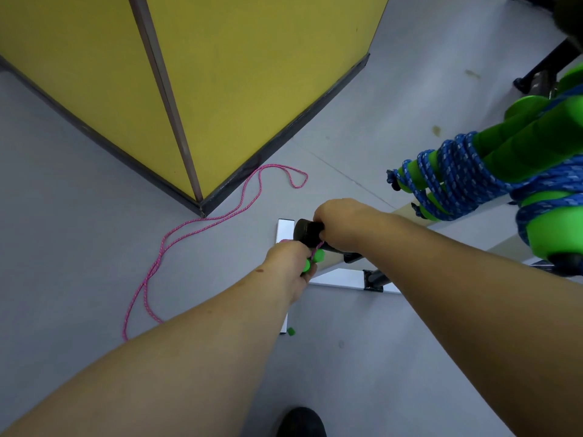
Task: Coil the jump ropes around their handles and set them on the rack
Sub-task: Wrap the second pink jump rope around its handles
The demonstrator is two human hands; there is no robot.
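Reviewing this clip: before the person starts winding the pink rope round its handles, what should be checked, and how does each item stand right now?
1. Left hand grips the green handle: ok.
2. Right hand grips the black handle: ok.
3. Pink rope lies loose on the floor, no visible knots: ok.
4. Rope clear of the yellow partition corner: not ok, it runs right past it.
5. Free room on the rack beside the blue-rope bundles: cannot tell.

Both forearms bare, no sleeves, no watch; black shoe (301, 422) toe at bottom edge
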